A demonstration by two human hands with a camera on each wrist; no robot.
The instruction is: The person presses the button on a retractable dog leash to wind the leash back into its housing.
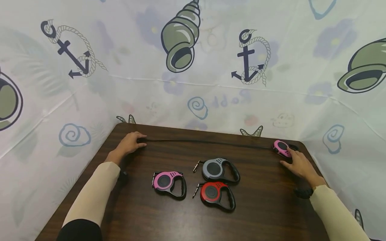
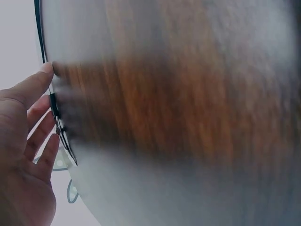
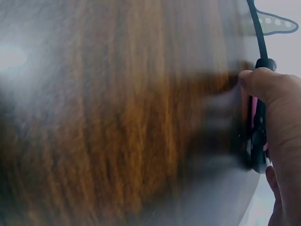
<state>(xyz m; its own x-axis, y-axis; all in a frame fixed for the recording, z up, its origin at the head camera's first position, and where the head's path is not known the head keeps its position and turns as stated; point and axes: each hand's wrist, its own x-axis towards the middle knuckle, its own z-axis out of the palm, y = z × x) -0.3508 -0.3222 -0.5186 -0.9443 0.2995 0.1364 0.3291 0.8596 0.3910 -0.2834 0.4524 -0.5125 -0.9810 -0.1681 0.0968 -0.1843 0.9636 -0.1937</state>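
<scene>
A pink-and-black retractable dog leash lies near the table's far right corner. Its black strap stretches out almost straight along the far edge. My left hand rests at the strap's left end, thumb and fingers spread apart. In the left wrist view, the thumb tip meets the strap, and the other fingers lie beside the metal clip. Over on the right, my right hand touches the pink leash casing with its fingertips, thumb held away. The right wrist view shows the leash edge-on, partly hidden by that hand.
Mid-table lie another pink leash, a grey leash and a red leash, the latter two close together with their clips pointing left. A patterned cloth rises behind and beside the brown wooden table.
</scene>
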